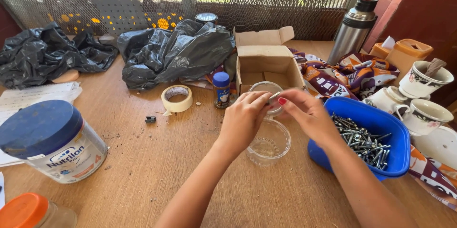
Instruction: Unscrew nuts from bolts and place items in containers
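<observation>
My left hand [243,117] and my right hand [304,111] meet over a clear plastic clamshell container [270,143] on the wooden table [157,161]. Between the fingertips of both hands is a small metal screw [274,95]. The container's lid [267,88] stands open behind my fingers. Just right of my right hand sits a blue plastic bowl [381,121] holding several grey screws [362,140].
An open cardboard box [264,61] stands behind the hands, beside a small blue-capped bottle [221,90] and a masking tape roll [176,98]. Black plastic bags [176,52] lie at the back. A blue-lidded tin [52,140] stands left; a steel flask [354,29] and cups [422,79] right.
</observation>
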